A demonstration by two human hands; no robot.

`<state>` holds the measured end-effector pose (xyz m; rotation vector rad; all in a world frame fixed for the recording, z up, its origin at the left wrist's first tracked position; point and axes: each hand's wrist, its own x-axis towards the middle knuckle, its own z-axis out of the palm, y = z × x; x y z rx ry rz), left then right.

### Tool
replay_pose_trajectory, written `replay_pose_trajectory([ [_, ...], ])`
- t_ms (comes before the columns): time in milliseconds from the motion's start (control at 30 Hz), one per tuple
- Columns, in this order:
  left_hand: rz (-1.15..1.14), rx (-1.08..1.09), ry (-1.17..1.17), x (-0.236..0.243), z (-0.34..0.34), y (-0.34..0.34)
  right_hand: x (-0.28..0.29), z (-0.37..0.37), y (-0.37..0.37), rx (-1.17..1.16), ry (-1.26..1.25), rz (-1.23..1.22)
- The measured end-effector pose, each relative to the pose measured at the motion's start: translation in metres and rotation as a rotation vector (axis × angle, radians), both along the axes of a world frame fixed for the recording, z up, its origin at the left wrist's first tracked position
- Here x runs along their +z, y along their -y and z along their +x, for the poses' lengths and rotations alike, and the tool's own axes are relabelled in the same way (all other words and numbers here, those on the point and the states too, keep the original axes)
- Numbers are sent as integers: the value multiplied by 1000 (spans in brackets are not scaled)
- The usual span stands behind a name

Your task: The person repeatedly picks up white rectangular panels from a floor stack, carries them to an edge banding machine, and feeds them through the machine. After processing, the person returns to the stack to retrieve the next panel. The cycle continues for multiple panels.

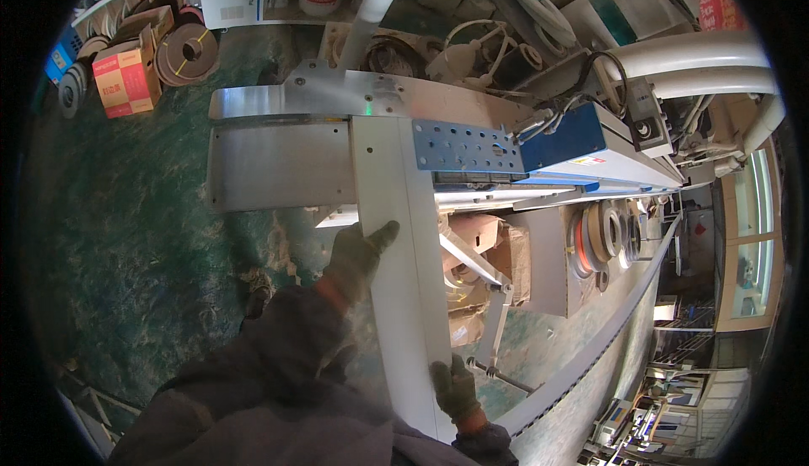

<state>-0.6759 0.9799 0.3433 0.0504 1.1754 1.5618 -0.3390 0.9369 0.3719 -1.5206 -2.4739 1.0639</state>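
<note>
A long, narrow white panel (396,289) runs from close to my body up to the machine, its far end lying against a metal guide plate (337,95). My left hand (354,259), in a greenish work glove, grips the panel's left edge with the thumb on top; the fingers underneath are hidden. Nearer to me, my right hand (458,388), gloved alike, holds the right edge, thumb on the upper face. Beside the panel's far end sits a blue perforated plate (468,147). A flat grey metal plate (278,165) lies to the panel's left.
The machine's blue and white body (581,150) stretches off to the right. Below it stand cartons (510,255) and rolls of edge strip (602,234). A long rail (607,331) crosses the right side. At far left, a red-orange box (126,83) and brown rolls (185,53) rest on the green floor (135,238).
</note>
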Motion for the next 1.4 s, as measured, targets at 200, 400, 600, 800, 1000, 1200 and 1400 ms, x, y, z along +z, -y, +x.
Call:
replay_pose_trajectory([
  [200, 8, -36, -14, 5, -7, 2, 10, -19, -3, -49, 71, -134],
  [400, -7, -125, 91, 6, -12, 0, 18, -32, -1, -97, 114, -81],
  [600, 154, -259, 232, -2, -29, 1, 0, -3, -6, 217, 276, 30],
  [800, 52, -316, -47, 10, -33, -2, 10, -20, -2, -102, 184, -66],
  [1000, -3, -297, 158, -2, -31, -3, -9, 14, 1, -88, 229, -108],
  [1200, 176, -255, 117, -32, -20, -2, -11, 10, 2, -94, 130, -108],
  [1400, 137, -271, 130, -16, -25, -11, -17, 19, -1, 90, 167, 53],
])
